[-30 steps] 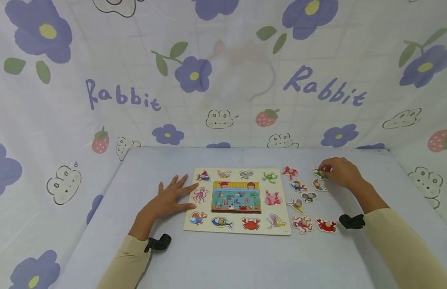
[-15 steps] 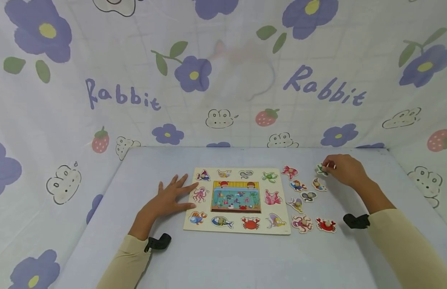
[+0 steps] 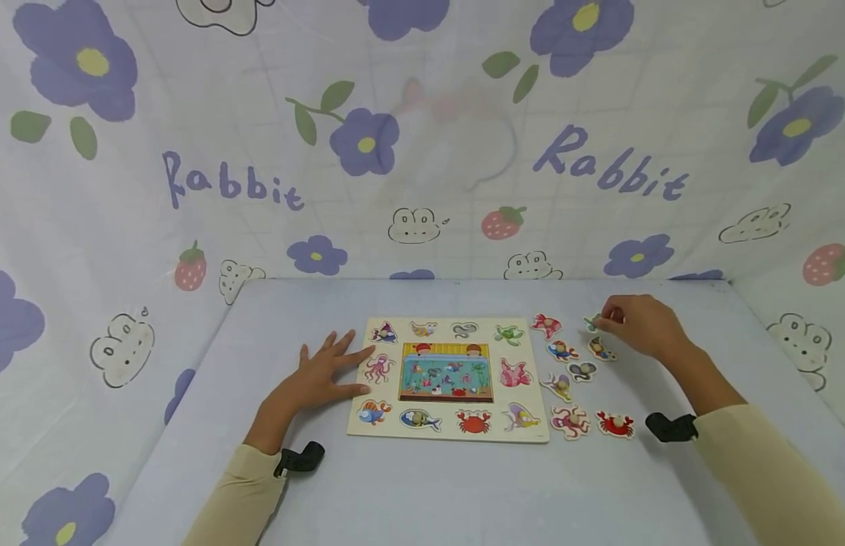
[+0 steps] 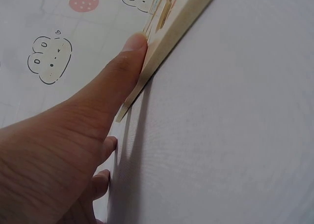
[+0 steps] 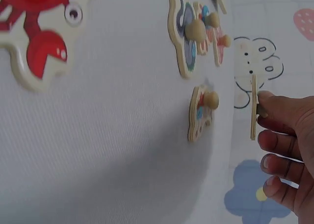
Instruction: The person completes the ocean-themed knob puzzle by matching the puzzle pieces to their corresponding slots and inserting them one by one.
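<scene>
My right hand (image 3: 637,324) pinches the small knob of a green sea turtle puzzle piece (image 3: 591,323) at the back right. In the right wrist view the piece (image 5: 253,109) is seen edge-on, raised off the table. My left hand (image 3: 323,375) lies with fingers spread at the left edge of a wooden sea-animal puzzle board (image 3: 450,437). The left wrist view has its thumb (image 4: 120,69) against the board's edge (image 4: 171,40). A knobbed blue fish piece (image 3: 420,419) sits in the board's bottom row.
Several knobbed pieces lie right of the board, among them a pink fish (image 3: 547,326), an octopus (image 3: 570,422), a crab (image 3: 615,425) and a shell-like piece (image 3: 602,349) close below my right hand. A patterned curtain (image 3: 422,152) hangs behind the table.
My right hand has lifted the turtle piece, shifted slightly right with it, then come back left. The left hand and board have stayed put.
</scene>
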